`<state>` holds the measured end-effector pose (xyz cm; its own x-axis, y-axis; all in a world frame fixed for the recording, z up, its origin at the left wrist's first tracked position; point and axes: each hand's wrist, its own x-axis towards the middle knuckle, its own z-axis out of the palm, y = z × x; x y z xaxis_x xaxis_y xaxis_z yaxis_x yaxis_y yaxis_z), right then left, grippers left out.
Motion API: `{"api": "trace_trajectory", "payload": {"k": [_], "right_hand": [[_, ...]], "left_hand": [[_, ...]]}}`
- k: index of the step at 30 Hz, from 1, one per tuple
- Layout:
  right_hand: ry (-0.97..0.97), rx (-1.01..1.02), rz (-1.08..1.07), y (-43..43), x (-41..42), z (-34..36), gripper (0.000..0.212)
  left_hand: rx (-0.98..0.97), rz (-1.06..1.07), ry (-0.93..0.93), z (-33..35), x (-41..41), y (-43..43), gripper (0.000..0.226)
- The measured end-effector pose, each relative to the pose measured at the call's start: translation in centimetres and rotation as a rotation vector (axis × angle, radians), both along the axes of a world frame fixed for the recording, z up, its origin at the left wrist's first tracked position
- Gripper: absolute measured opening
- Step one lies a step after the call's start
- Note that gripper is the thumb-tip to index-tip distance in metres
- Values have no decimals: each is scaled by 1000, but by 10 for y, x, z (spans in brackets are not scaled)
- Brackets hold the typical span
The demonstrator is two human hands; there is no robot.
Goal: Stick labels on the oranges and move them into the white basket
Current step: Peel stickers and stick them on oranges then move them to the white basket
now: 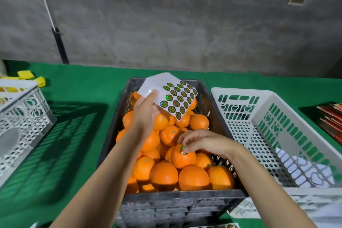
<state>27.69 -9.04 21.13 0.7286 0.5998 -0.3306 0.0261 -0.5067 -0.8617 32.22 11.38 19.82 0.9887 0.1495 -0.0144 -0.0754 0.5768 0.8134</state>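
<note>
Step in hand: the right hand (207,143) presses a round label (183,149) onto the top of an orange (183,156) that sits high in the pile, near the middle of the dark crate (185,195).
Right hand: fingers curled down over the orange, fingertips (186,149) on the label; it does not look closed around the fruit itself.
Left hand: the left hand (146,111) is held up over the far half of the crate, pinching the label sheet (177,98) by its left edge between thumb and fingers.
Label sheet: tilted, its rows of round stickers towards the right; many stickers remain.
Orange's place: in the crate among the other oranges (164,176), directly under the right hand.
White basket: the white basket (238,92) stands just right of the crate, their walls nearly touching; what shows of its inside holds no oranges.
Deciding relation: the basket lies to the right of the labelled orange, on the right hand's own side, so that hand is the nearer one for the carry.
Next move, as a judgement: close around the orange, lift it over the crate's right wall, set it down in the basket.
Other basket: a second white basket (24,109) stands at far left, well apart.
</note>
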Motion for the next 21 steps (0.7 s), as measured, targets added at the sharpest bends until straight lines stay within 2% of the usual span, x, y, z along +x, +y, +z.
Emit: {"api": "trace_trajectory", "payload": {"k": [5, 12, 17, 21], "right_hand": [[-89, -110, 10, -1, 2, -5, 11], [-106, -65, -23, -4, 8, -14, 15], [-72, -81, -27, -2, 11, -18, 45], [18, -160, 72, 7, 8, -15, 52]], "left_hand": [[32, 3, -8, -4, 3, 0, 38], [74, 10, -8, -2, 1, -2, 35], [98, 13, -19, 0, 0, -2, 27], [101, 24, -16, -1, 1, -2, 26]]}}
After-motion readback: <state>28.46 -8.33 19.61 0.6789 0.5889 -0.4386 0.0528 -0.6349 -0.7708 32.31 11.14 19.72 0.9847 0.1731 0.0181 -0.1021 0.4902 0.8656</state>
